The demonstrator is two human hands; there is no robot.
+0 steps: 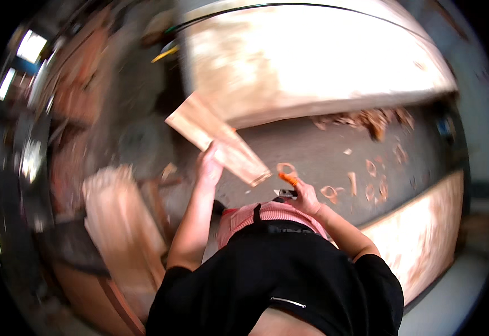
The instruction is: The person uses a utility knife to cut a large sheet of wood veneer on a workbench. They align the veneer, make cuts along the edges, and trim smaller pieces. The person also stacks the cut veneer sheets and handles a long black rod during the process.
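Observation:
In my left hand (pixel 211 165) is a pale wooden board (pixel 216 137), tilted from upper left to lower right, with the fingers closed on its near long edge. Its lower end looks rough or layered, but blur hides whether it is one piece. My right hand (pixel 307 198) is close to my waist, right of the board's lower end and apart from it. The fingers are closed on a small bright orange tool (pixel 287 178), whose exact kind is too blurred to make out. A dark and silvery piece (pixel 287 193) shows beside those fingers.
Ahead lies a large pale slab (pixel 323 61) with a dark cable (pixel 267 5) across it. Wood shavings (pixel 376 119) and curled scraps (pixel 329 193) litter the grey floor. A stack of boards (pixel 121 218) stands at left, and another pale panel (pixel 424 235) at right.

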